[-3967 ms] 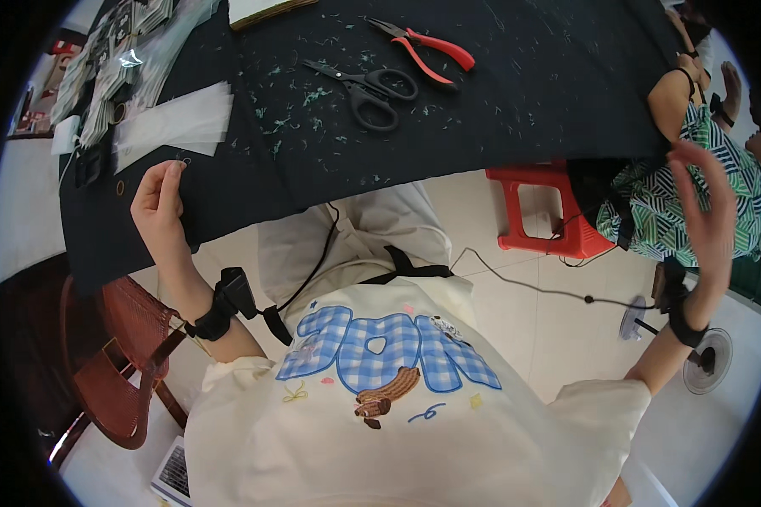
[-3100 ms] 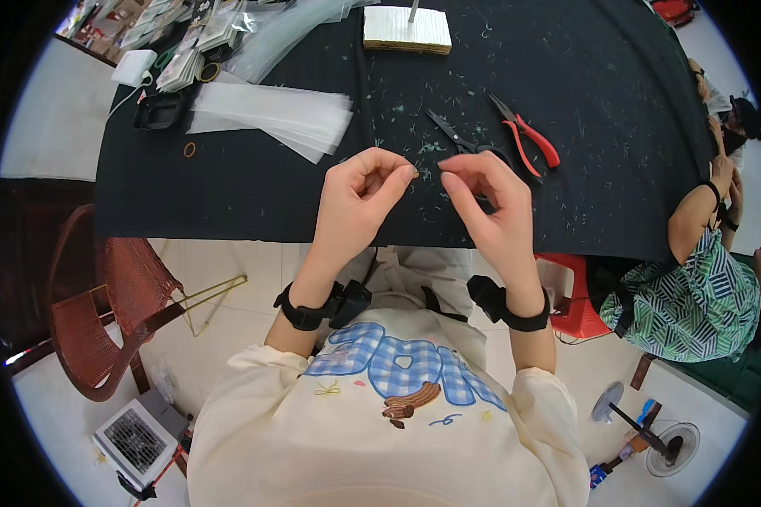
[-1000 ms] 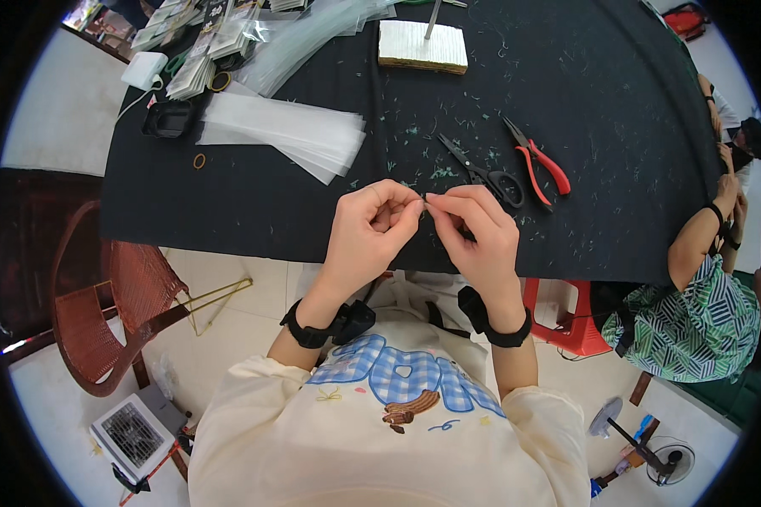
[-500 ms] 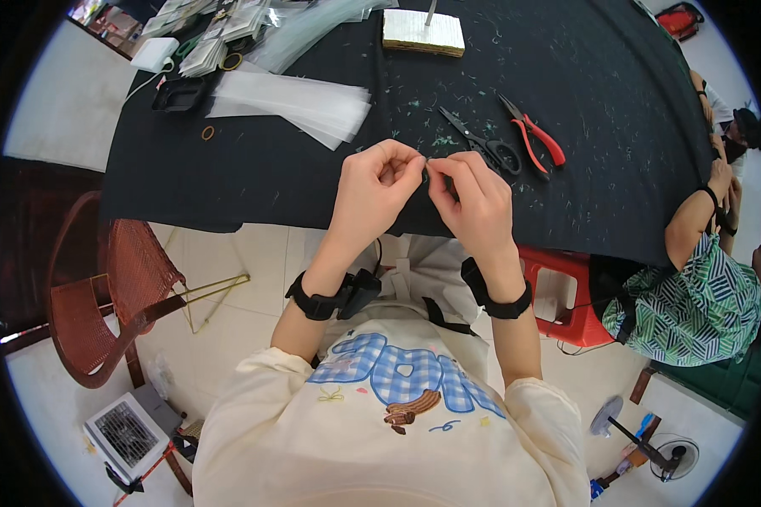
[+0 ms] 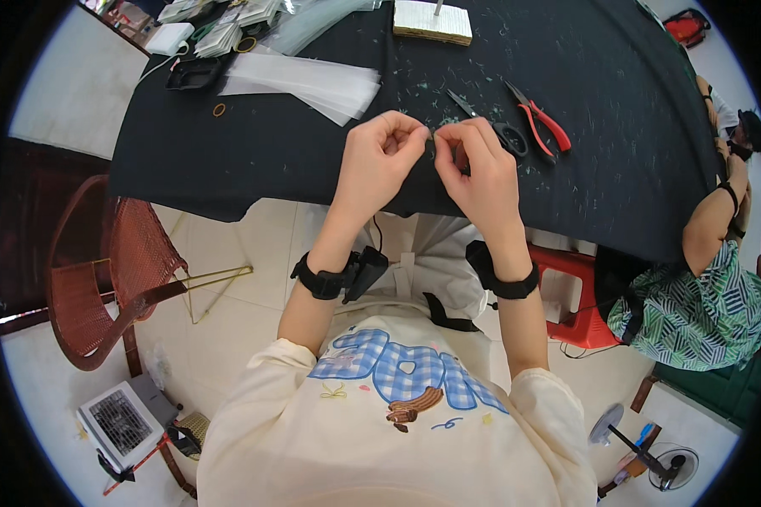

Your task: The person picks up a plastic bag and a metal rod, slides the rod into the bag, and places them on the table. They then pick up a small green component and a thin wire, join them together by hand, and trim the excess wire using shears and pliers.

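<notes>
Above the near edge of the black-covered table [image 5: 600, 101], my left hand [image 5: 382, 154] and my right hand [image 5: 482, 169] face each other with fingertips a small gap apart. Each hand pinches thumb against forefinger. Whatever sits between those tips is too small to make out. Just beyond my right hand lie black-handled scissors [image 5: 511, 139], partly covered by its fingers. To their right rest red-handled pliers [image 5: 543, 125], jaws pointing away from me. Small green and pale clippings are scattered around both tools.
Clear plastic sleeves [image 5: 304, 84] and a small black tray [image 5: 196, 74] lie at the left, near a tan ring [image 5: 219, 110]. A foam block [image 5: 432, 23] with a rod stands at the far side. Another person's arm [image 5: 708, 215] reaches over the right edge.
My view has shifted slightly, so the tabletop things sit a little higher and further right. Both hands keep their pinch, and the gap between their fingertips looks slightly wider.
</notes>
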`<state>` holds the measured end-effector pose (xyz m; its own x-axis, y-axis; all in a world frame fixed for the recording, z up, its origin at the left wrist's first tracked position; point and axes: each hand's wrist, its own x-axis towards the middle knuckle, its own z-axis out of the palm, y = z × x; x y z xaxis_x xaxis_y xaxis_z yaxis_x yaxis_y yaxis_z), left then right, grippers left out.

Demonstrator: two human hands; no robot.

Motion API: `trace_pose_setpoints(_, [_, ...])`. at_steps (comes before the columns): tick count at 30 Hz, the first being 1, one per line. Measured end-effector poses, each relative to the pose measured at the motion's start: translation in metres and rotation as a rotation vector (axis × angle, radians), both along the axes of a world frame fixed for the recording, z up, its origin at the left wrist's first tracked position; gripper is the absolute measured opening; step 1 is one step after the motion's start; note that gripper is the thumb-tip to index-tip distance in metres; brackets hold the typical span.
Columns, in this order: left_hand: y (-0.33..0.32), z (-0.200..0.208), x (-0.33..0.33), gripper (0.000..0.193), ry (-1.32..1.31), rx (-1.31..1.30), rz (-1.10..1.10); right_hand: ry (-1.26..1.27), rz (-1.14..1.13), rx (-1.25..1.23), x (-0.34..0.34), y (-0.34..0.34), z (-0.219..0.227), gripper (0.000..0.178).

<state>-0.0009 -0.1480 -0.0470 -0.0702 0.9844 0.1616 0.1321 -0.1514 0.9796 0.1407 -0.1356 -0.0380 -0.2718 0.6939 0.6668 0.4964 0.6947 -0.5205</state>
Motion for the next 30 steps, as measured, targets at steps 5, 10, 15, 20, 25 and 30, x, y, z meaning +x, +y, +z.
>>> trace_pose_setpoints(5, [0.003,0.001,-0.001,0.013,-0.075,-0.018,-0.026,-0.003,-0.043,0.011,0.001,0.005,-0.004,0.009])
trace_pose_setpoints(10, [0.005,-0.001,-0.004,0.015,-0.095,-0.023,-0.031,-0.008,-0.061,0.004,0.0,0.008,-0.005,0.008])
trace_pose_setpoints(15, [0.008,-0.004,-0.001,0.015,-0.132,0.039,-0.006,0.031,-0.051,-0.012,-0.001,0.008,-0.008,0.007])
trace_pose_setpoints(20, [0.005,0.003,-0.004,0.015,-0.104,-0.018,-0.033,0.035,-0.057,-0.031,-0.001,0.006,-0.004,0.007])
trace_pose_setpoints(25, [-0.001,0.002,-0.004,0.013,-0.127,-0.028,-0.061,0.06,-0.066,-0.112,-0.001,-0.001,0.003,0.009])
trace_pose_setpoints(30, [-0.004,0.007,-0.007,0.011,-0.135,-0.065,-0.089,-0.019,-0.051,-0.077,-0.003,-0.001,0.0,0.009])
